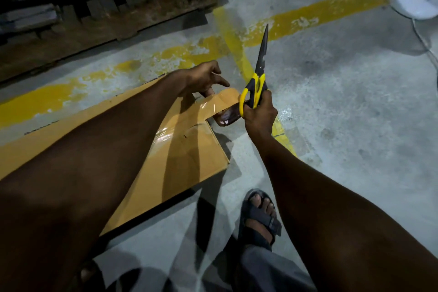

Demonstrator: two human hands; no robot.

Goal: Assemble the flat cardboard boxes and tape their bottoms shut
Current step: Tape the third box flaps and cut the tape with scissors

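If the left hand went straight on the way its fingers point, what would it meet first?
Most likely the yellow-handled scissors that the right hand holds, just past the fingertips of the left hand; depth between them is unclear.

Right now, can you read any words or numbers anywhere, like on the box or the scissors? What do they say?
No text here can be read.
Cardboard box: faint dark print marks along its far edge, too small and blurred to read.
Scissors: no label shows on the yellow handles.
Tape: clear, no print seen.
Yellow floor lines: painted stripes, not letters.
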